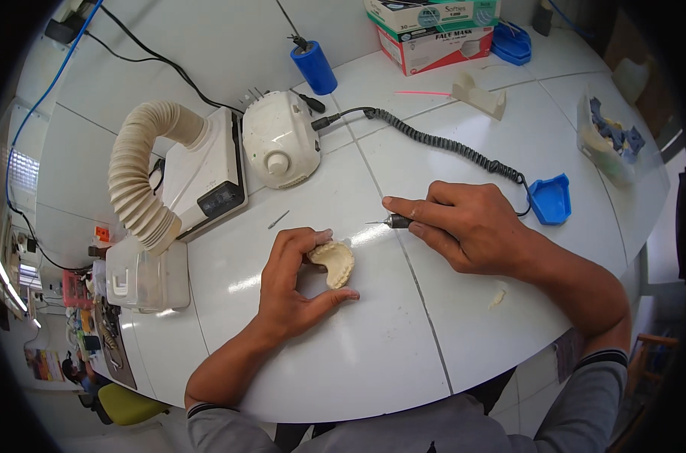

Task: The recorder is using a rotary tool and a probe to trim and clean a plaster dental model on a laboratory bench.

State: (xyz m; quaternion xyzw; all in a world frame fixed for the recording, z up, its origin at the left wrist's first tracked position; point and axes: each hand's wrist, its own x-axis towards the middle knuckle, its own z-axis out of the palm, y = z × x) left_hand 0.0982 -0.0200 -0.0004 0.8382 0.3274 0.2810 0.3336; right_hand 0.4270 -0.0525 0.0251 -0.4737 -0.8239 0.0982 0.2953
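Between the thumb and fingers of my left hand [288,283] is a cream plaster dental model [341,264], curved like an arch with teeth along its outer edge. My right hand [467,230] grips a dark rotary handpiece [398,221], its thin metal bur pointing left toward the model but apart from it. A coiled black cord [448,147] runs from behind that hand to a white micromotor control box [281,143] with a round knob. A loose bur [279,219] lies on the table just beyond my left hand.
A dust extractor [207,170] with a ribbed hose [135,166] and a clear plastic box [148,275] stand at left. Blue trays [550,199], a cream stand [479,98] and a scrap bin [615,140] are at right. Mask boxes [441,45] and a blue cylinder [313,68] sit behind.
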